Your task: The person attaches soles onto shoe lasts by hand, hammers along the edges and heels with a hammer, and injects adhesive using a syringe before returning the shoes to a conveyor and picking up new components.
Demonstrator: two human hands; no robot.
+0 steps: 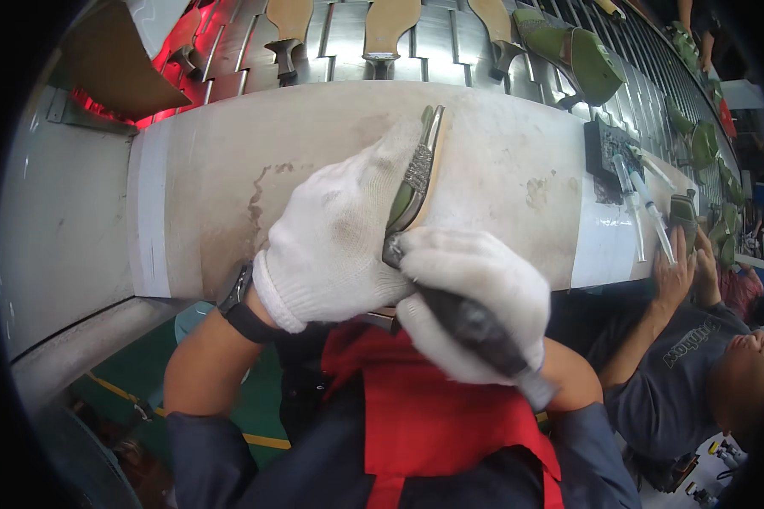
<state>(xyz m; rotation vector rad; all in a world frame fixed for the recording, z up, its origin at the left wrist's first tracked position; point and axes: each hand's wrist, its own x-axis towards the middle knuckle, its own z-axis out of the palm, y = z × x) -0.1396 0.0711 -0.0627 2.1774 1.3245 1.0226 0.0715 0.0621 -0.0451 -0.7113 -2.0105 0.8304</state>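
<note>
A green shoe [415,180] with a glittery grey strap and a tan sole edge is held over the pale worktable. My left hand [339,229], in a white knit glove, is closed around it; the palm and fingers hide much of the shoe. My right hand [484,297], gloved the same way, grips a dark, elongated handheld tool [471,327]. The tool's tip meets the near end of the shoe, and its rear end points toward my right forearm. Motion blurs the tool, so its exact kind is unclear.
Beyond the worktable [518,153], a metal slat conveyor [335,38] carries several heeled shoes [573,59], soles up or on their sides. At right lie a dark block [611,153] and syringes [651,208]. A co-worker [679,365] there handles another green shoe [682,212].
</note>
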